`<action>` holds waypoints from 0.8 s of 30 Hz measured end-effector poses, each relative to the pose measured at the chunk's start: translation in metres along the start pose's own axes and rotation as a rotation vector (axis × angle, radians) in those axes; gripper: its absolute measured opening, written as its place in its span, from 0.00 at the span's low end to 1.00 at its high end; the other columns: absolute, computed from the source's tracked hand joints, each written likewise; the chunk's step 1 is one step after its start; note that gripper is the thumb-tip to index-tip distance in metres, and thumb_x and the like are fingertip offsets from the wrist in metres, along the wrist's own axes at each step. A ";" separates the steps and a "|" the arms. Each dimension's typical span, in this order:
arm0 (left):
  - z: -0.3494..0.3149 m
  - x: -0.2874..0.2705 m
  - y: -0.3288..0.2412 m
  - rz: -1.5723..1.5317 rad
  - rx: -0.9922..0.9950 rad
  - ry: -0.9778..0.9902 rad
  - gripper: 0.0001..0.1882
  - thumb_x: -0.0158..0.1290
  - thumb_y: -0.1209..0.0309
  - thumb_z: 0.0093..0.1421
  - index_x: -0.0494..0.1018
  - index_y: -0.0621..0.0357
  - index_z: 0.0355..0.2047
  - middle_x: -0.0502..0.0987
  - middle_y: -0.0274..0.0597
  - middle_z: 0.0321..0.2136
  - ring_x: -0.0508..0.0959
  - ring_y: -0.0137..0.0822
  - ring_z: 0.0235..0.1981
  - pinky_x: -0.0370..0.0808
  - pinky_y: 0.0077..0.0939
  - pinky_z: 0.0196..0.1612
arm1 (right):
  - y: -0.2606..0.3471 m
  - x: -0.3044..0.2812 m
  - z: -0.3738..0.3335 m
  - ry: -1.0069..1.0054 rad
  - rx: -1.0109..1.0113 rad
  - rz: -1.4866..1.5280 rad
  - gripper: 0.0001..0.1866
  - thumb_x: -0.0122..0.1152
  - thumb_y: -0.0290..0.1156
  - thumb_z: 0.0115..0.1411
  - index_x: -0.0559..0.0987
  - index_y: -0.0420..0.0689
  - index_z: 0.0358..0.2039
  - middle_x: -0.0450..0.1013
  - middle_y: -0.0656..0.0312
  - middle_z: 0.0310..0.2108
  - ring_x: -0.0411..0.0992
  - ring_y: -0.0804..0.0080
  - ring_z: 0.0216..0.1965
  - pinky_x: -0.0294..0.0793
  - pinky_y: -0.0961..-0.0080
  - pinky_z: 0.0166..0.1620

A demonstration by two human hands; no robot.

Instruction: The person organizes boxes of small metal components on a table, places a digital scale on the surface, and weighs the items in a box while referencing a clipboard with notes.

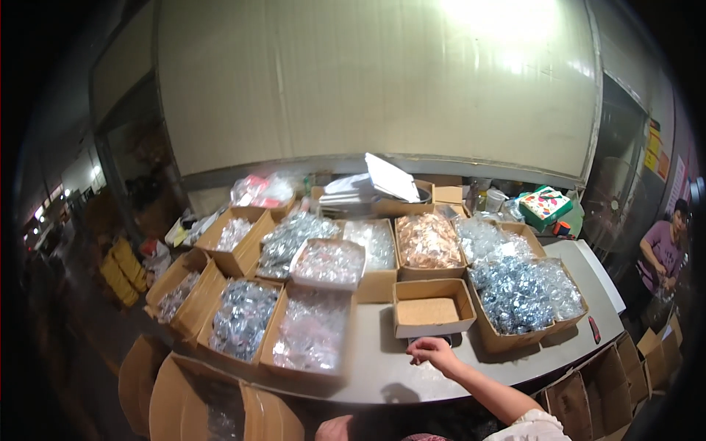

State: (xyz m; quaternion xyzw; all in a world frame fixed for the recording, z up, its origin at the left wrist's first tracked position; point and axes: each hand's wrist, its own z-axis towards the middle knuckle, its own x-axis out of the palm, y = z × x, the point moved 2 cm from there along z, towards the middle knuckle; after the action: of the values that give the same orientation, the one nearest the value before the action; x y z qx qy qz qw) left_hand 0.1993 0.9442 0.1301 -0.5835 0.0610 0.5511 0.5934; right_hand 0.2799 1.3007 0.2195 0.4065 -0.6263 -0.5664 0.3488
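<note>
My right hand (434, 355) reaches in over the table's front part, its fingers curled together. Whatever it may pinch is too small to make out. Just beyond it stands a small cardboard box (434, 329) with its bare bottom showing, on something flat and dark-edged that is mostly hidden. Low at the picture's edge, my left hand (334, 428) shows only in part, its fingers not readable. Nearest to the left hand is a cardboard box of clear plastic packets (309, 334). A white box of similar packets (329, 262) rests above that one's far end.
Cardboard boxes of bluish packets (515, 294), copper-coloured packets (430, 241) and silvery packets (298, 234) crowd the grey table (375, 360). A red-and-black cutter (594, 330) lies at the right edge. Open cartons (198, 393) stand below in front. Another person (665, 246) is at far right.
</note>
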 end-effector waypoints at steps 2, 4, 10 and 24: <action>0.056 0.001 -0.035 0.021 0.311 -0.077 0.18 0.53 0.80 0.49 0.78 0.54 0.42 0.82 0.40 0.36 0.81 0.43 0.36 0.77 0.35 0.40 | 0.018 -0.015 0.042 0.043 0.035 0.175 0.09 0.61 0.28 0.60 0.80 0.38 0.39 0.76 0.63 0.30 0.73 0.77 0.30 0.74 0.77 0.38; 0.087 0.025 -0.038 0.035 0.360 0.025 0.18 0.54 0.79 0.50 0.78 0.53 0.43 0.81 0.42 0.39 0.81 0.44 0.39 0.77 0.35 0.42 | 0.046 -0.029 0.087 0.053 0.002 0.312 0.09 0.61 0.28 0.58 0.80 0.40 0.38 0.76 0.63 0.30 0.71 0.78 0.28 0.72 0.79 0.37; 0.137 0.089 -0.007 0.064 0.311 0.105 0.21 0.51 0.79 0.53 0.77 0.53 0.48 0.75 0.49 0.46 0.74 0.52 0.48 0.71 0.44 0.52 | 0.112 -0.069 0.268 0.130 -0.005 0.662 0.13 0.62 0.32 0.60 0.75 0.38 0.42 0.75 0.63 0.32 0.71 0.75 0.29 0.72 0.79 0.36; 0.128 0.122 0.013 0.446 -0.058 0.094 0.24 0.50 0.59 0.63 0.71 0.47 0.59 0.72 0.42 0.52 0.70 0.45 0.54 0.67 0.45 0.54 | 0.154 -0.135 0.602 -0.024 -0.174 1.413 0.23 0.52 0.47 0.68 0.75 0.38 0.48 0.78 0.59 0.39 0.73 0.69 0.28 0.75 0.74 0.32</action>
State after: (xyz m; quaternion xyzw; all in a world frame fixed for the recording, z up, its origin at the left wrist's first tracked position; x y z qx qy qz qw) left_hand 0.1634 1.1087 0.0744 -0.5974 0.2005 0.6423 0.4363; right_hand -0.2202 1.6838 0.3060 -0.1322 -0.6965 -0.2573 0.6567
